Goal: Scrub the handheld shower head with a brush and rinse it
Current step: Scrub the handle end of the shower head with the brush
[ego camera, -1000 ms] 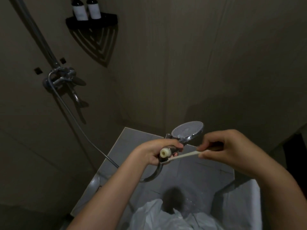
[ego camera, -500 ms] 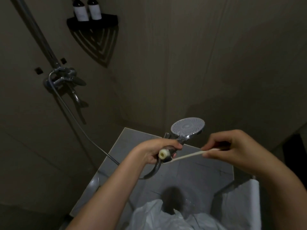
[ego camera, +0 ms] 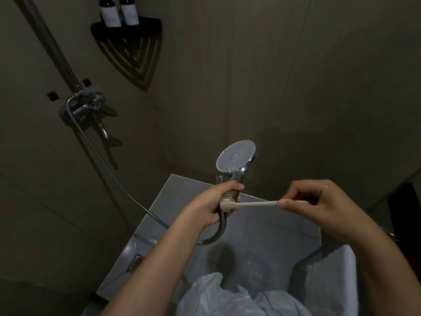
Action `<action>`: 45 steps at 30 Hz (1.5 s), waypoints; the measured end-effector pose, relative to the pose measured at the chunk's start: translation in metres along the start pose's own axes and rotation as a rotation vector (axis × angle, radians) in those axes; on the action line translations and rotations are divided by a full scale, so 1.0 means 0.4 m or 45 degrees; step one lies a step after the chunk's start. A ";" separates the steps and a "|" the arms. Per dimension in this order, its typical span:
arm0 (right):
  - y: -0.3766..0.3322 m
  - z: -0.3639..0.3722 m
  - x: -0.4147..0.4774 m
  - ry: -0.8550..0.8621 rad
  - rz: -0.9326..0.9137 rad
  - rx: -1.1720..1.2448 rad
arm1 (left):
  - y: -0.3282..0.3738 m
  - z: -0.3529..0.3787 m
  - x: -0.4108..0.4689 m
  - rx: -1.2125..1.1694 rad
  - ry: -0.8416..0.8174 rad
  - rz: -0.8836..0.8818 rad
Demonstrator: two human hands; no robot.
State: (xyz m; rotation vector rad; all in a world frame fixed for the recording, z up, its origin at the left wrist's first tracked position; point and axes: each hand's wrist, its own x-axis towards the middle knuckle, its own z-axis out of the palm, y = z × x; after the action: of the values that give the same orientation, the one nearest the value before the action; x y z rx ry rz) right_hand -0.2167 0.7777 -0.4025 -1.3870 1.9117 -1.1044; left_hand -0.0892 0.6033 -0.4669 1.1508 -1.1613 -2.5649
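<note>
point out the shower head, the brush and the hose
shower head [ego camera: 235, 156], head view, on its round spray face
brush [ego camera: 257, 203], head view, on its pale handle
hose [ego camera: 109, 165], head view, on its stretch along the wall

Your left hand [ego camera: 211, 206] and right hand [ego camera: 319, 206] are bare, forearms too: no sleeves, gloves, watch or rings. Pale crinkled garment [ego camera: 227, 297] at your torso.

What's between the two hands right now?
In the head view, only the toothbrush spans the gap: right hand pinches its handle, its bristle end meets the shower head handle in the left hand.
</note>
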 end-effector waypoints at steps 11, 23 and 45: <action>0.025 0.005 0.013 -0.066 0.087 -0.063 | -0.009 0.001 0.017 -0.174 0.066 -0.018; 0.017 0.014 0.012 -0.059 0.051 -0.105 | -0.010 -0.006 0.015 -0.232 0.085 -0.054; 0.046 0.028 0.019 0.077 -0.016 -0.113 | -0.014 -0.047 0.016 -0.260 0.184 0.088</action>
State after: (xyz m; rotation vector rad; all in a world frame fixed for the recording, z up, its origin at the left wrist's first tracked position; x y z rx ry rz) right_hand -0.2197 0.7695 -0.4236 -1.4300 2.0195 -1.0910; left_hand -0.0801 0.5937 -0.4826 1.2020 -0.8692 -2.4357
